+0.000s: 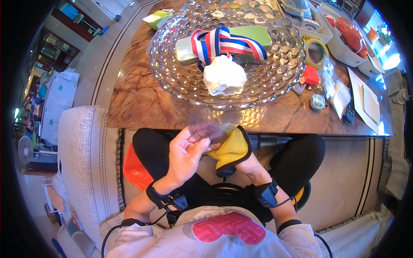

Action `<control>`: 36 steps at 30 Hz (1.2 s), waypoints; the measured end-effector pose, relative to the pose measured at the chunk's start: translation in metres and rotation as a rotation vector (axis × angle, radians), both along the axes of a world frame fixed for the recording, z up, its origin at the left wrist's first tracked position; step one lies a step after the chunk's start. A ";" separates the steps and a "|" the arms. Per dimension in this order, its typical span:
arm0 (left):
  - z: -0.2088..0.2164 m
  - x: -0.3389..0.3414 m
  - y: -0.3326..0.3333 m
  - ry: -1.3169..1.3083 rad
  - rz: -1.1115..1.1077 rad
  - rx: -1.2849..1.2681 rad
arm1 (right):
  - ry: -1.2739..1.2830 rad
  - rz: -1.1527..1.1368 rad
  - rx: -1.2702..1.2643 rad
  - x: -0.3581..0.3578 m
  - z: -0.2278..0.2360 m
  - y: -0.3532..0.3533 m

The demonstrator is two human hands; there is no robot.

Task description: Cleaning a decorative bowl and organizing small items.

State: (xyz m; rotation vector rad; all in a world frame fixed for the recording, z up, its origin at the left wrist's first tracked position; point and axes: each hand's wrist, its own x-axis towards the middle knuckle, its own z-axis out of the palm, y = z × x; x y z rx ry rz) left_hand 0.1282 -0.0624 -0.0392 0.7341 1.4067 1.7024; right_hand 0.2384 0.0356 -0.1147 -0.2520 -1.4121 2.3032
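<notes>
The left grip (187,150) is pinched, thumb to fingers, apparently on a blurred sheer piece (206,124); a yellow cloth (230,148) hides the right hand's (250,167) fingers, so their closure is untellable. Both things are over the lap, beside the table (137,96). Handling looks under way; what remains is unclear. The glass tray (170,79) holds a ribbon (213,43), white bundle (224,76) and green case (256,34).

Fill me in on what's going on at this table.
Someone is handling a yellow cloth item with black edging just off the near edge of the marble-patterned table. It covers most of the right hand; whether worn or gripped is unclear. The left hand pinches a dark, see-through blur beside it. On the table, a bubbled glass dish holds a striped ribbon, a green case and a white bundle.
</notes>
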 end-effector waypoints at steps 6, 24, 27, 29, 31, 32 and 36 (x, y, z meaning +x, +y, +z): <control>0.008 -0.014 -0.008 0.042 0.046 -0.053 | 0.156 -0.200 -0.680 0.002 -0.010 0.003; 0.009 -0.014 -0.008 0.147 0.059 -0.112 | 0.118 -0.443 -0.421 0.003 -0.006 0.012; 0.013 -0.016 -0.008 0.155 0.038 -0.177 | 0.053 -0.520 -0.378 0.002 -0.008 0.012; 0.014 -0.023 -0.011 0.188 0.011 -0.215 | 0.010 -0.588 -0.396 0.002 -0.008 0.013; 0.012 -0.032 -0.013 0.086 -0.076 -0.206 | -0.007 -0.604 -0.413 0.002 -0.008 0.016; 0.009 -0.035 -0.014 -0.085 -0.116 -0.155 | -0.006 -0.604 -0.413 0.002 -0.009 0.015; 0.009 -0.026 -0.008 -0.353 -0.150 -0.173 | -0.004 -0.544 -0.416 0.004 -0.010 0.013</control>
